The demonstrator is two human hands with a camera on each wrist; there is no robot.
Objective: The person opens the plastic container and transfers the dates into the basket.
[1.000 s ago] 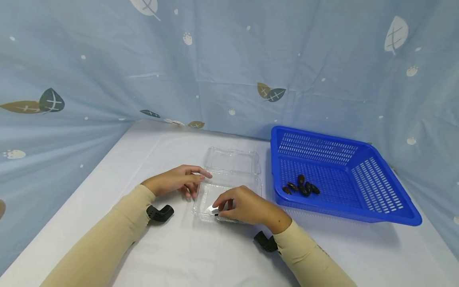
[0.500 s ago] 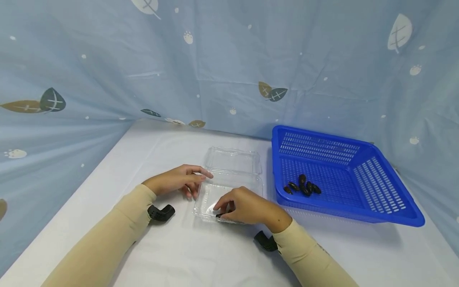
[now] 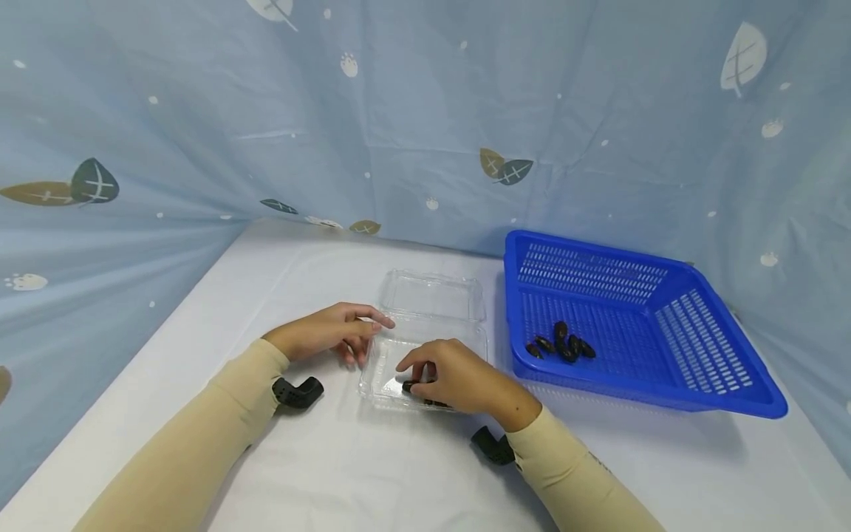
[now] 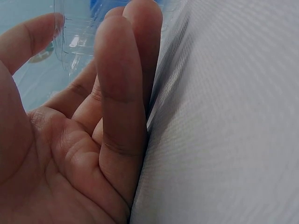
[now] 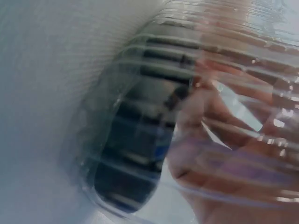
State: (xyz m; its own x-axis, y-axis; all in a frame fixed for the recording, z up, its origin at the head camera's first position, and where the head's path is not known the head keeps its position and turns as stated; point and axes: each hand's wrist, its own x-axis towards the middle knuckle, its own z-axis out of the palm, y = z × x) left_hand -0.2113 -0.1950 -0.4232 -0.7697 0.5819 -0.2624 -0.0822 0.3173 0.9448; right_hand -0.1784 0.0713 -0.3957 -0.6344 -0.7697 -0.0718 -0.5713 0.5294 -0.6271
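On the table a clear hinged plastic box point(image 3: 392, 362) lies with its lid point(image 3: 432, 295) folded back. My right hand point(image 3: 459, 377) reaches into the box's near side, thumb and fingertips curled about a dark, glossy date point(image 3: 408, 386). More dark dates point(image 3: 436, 403) lie below that hand, partly hidden by it. Through the box wall the right wrist view shows a dark date point(image 5: 131, 154) beside the fingers, blurred. My left hand point(image 3: 332, 332) rests at the box's left edge, fingers loosely bent and holding nothing; its index fingertip touches the rim.
A blue perforated basket point(image 3: 638, 399) stands to the right of the box, with several dark dates point(image 3: 565, 347) near its front left corner. A patterned blue cloth point(image 3: 425, 111) hangs behind the white table point(image 3: 346, 458). Each wrist carries a black mount point(image 3: 298, 393).
My right hand has risen slightly, and more of the dark dates show under its thumb. The left hand stays at the box's edge. The dates in the basket have not moved.
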